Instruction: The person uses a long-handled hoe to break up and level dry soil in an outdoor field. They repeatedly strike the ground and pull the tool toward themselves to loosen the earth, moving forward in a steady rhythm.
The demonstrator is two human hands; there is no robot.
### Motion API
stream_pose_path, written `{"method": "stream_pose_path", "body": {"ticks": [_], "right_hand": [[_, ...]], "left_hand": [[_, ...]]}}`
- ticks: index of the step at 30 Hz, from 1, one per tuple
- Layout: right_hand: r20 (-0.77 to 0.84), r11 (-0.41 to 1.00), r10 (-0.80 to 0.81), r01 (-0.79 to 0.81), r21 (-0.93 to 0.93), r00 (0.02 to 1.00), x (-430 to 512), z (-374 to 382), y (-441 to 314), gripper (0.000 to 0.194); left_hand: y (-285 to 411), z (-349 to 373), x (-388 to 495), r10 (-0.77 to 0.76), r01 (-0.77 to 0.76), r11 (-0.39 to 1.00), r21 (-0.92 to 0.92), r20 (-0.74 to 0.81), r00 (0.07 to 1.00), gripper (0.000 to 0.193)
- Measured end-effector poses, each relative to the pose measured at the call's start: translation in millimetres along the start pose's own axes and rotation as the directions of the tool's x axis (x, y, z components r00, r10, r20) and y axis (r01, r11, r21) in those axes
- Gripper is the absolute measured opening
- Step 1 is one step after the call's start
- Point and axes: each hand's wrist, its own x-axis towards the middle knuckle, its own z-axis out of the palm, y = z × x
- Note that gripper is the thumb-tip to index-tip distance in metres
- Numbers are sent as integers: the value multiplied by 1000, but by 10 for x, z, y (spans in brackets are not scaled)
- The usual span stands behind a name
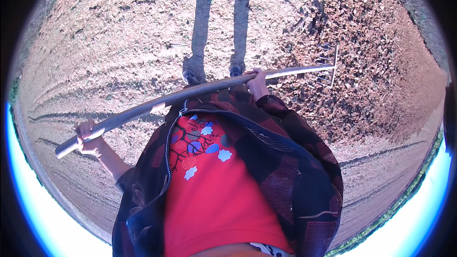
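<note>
A rake (185, 94) with a long wooden handle slants across my body. Near the end of its handle, at the left, my left hand (88, 137) is wrapped around the wood. Farther along, toward the rake head, my right hand (257, 81) grips the handle in front of my right hip. The rake head (335, 65), a crossbar with several thin tines, is at the right among brown dry leaves (364, 89). Some tines are partly lost against the leaves, so I cannot tell how deep they reach.
Dry soil with scattered leaves (125, 35) stretches ahead and to the left. Denser leaves (353, 14) cover the right side. My shoes (190, 77) stand just beyond the handle, and long leg shadows (241, 18) run forward. Shallow furrows (68, 116) cross the left ground.
</note>
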Motion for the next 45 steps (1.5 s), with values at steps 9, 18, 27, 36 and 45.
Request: {"method": "stream_pose_path", "body": {"ticks": [9,18,27,36,45], "right_hand": [[109,788,-539,546,-286,835,-458,-315,-1239,14],[115,890,-134,170,-424,984,449,389,1614,26],[14,952,236,-228,-206,972,81,803,2913,16],[6,961,-274,274,41,962,-382,704,1816,15],[173,826,-474,504,-252,863,-393,1043,799,13]], "left_hand": [[-883,28,-130,-274,268,944,-192,0,962,19],[1129,46,457,-45,15,977,212,135,990,19],[2250,-961,1156,162,-192,960,201,158,974,24],[1093,-1980,749,-26,20,987,-158,-35,999,24],[670,-1106,679,-102,107,984,-141,40,994,17]]}}
